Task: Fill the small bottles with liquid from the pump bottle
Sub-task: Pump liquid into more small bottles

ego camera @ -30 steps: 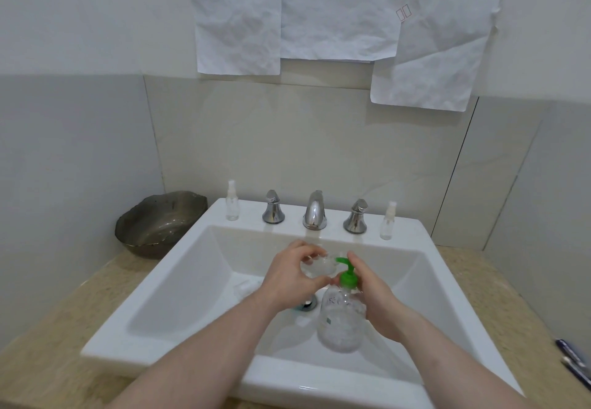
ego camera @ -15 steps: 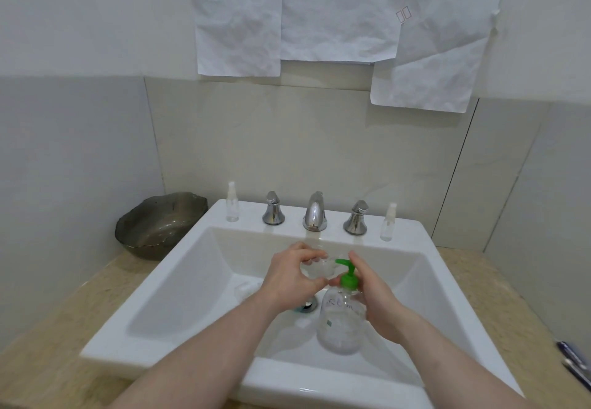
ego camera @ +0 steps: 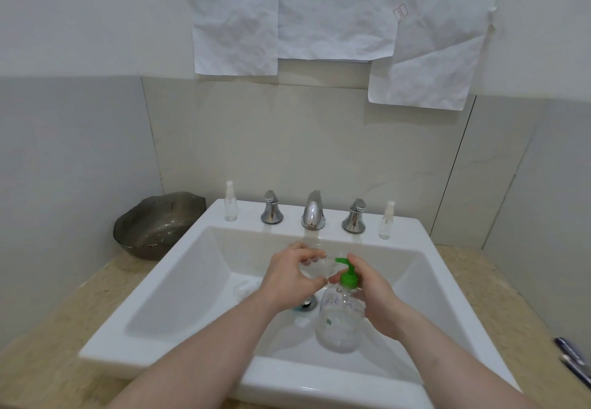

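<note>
Over the white sink [ego camera: 179,284], my right hand [ego camera: 374,296] grips a clear pump bottle [ego camera: 339,322] with a green pump head [ego camera: 348,276]. My left hand [ego camera: 291,276] holds a small clear bottle [ego camera: 316,268] tilted on its side, its mouth right at the green nozzle. Two more small clear spray bottles stand capped on the sink's back ledge: one at the far left [ego camera: 230,202], one at the far right [ego camera: 386,220]. A small clear cap-like piece [ego camera: 244,290] lies in the basin left of my left wrist.
A chrome spout [ego camera: 313,210] and two chrome handles [ego camera: 271,207] [ego camera: 354,216] line the back ledge. A dark metal bowl [ego camera: 156,223] sits on the beige counter at left. Pens [ego camera: 575,364] lie at the right edge. The drain [ego camera: 305,304] is under my hands.
The pump bottle has tipped a little, its base now lower and nearer to me. Both hands have stayed in place above the drain.
</note>
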Tool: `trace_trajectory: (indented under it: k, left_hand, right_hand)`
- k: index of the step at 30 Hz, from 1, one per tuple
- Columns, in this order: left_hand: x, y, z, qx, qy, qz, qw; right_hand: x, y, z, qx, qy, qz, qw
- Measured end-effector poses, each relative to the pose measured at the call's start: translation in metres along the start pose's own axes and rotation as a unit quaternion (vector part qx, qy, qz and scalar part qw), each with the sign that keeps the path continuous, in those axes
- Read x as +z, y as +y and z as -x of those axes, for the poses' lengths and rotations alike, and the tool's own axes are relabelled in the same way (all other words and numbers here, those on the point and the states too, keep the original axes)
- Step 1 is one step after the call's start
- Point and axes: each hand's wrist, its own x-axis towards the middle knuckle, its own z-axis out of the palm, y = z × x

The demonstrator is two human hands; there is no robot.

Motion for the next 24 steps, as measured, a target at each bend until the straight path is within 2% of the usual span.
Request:
trace_trajectory:
  k: [9, 15, 24]
  left_hand:
    - [-0.0003, 0.003, 0.0005, -0.003, -0.003, 0.017, 1.0]
    - [0.0033, -0.0018, -0.0013, 0.006, 0.002, 0.008, 1.0]
    - [0.0011, 0.0009, -0.0002, 0.001, -0.002, 0.007, 1.0]
  right_hand:
    - [0.0002, 0.0, 0.0012, 0.002, -0.011, 0.013, 1.0]
    - [-0.0034, -0.0012, 0.0033, -0.004, -0.041, -0.03, 0.999]
    - [0.002, 0.0007, 0.0021, -0.011, -0.012, -0.015, 1.0]
